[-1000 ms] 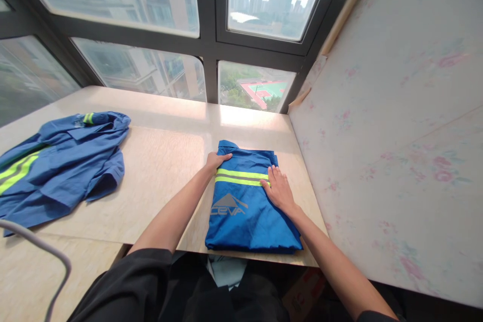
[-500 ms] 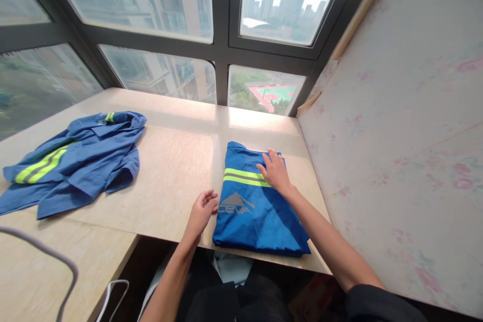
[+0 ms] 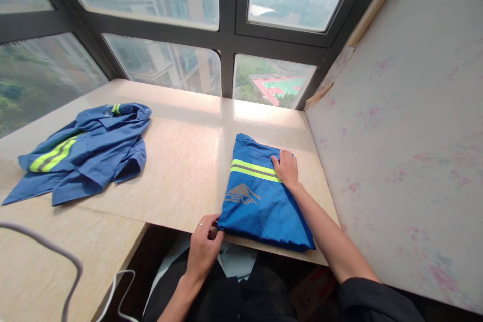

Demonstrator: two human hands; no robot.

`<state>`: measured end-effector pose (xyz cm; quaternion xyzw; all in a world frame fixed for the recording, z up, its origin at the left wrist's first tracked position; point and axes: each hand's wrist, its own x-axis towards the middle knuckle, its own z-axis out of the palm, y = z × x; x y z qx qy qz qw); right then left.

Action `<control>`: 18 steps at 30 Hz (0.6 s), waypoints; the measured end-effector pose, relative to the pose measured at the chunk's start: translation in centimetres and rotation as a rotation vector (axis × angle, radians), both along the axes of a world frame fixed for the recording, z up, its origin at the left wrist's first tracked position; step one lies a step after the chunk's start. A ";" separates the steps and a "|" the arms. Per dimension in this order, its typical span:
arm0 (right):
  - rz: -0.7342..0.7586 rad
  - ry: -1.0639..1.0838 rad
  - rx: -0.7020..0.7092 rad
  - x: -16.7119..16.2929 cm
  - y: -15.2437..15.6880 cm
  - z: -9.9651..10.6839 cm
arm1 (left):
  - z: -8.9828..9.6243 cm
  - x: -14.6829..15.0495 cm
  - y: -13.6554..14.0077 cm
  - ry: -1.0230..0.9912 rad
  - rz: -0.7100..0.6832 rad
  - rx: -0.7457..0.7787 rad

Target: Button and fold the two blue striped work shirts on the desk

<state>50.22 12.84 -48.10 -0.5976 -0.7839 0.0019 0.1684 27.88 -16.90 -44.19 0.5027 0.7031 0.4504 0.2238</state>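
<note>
Pale wooden table (image 3: 181,171) beneath dark-framed windows (image 3: 226,35)

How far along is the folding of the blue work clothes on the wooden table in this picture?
Done: one blue garment with a yellow-grey reflective stripe lies folded into a neat rectangle at the light wooden table edge. In hand: the right hand presses flat on its far end, while the left hand pinches its near left corner. Left: a second blue reflective-striped jacket lies crumpled and unfolded on the far left.
</note>
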 end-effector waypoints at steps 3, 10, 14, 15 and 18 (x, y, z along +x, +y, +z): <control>-0.022 0.030 0.010 0.4 0.0 -0.1 | -0.7 0.1 -0.9 0.034 0.042 0.103; -0.064 0.061 -0.005 0.9 0.3 -0.3 | -1.3 1.2 -1.3 -0.147 0.138 0.072; -0.060 0.069 -0.036 0.9 0.1 -0.3 | -0.3 0.6 -1.2 -0.497 0.074 -0.127; -0.060 0.072 -0.043 0.9 0.1 -0.3 | 0.2 0.2 -1.1 -0.623 0.039 -0.173; -0.056 0.074 -0.055 1.0 0.0 -0.4 | 2.0 -1.1 -0.4 -0.976 -0.057 -0.304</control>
